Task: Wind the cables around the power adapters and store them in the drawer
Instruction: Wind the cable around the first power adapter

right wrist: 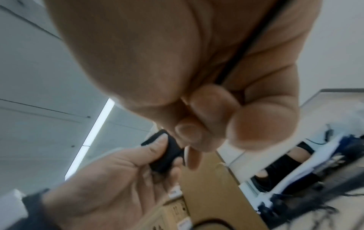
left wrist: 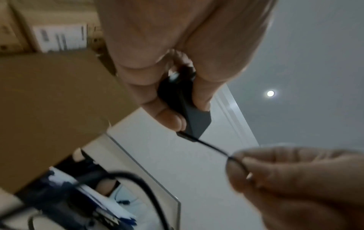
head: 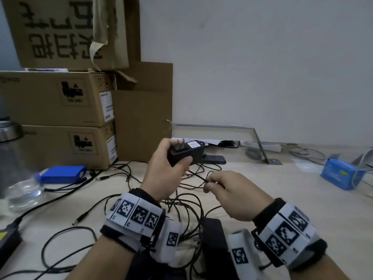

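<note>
Holding one adapter (head: 186, 153) in my left grip (head: 165, 168), my right grip (head: 228, 196) pinching its unwound cable (head: 198, 176); other cables (head: 181, 209) lie tangled below the adapter.

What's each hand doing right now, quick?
Left hand: closed, gripping the black power adapter.
Right hand: closed, pinching the adapter's thin cable.

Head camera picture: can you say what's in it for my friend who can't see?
The left hand grips a black power adapter above a table while the right hand pinches its thin cable. More cables tangle below; cardboard boxes stand behind.
</note>
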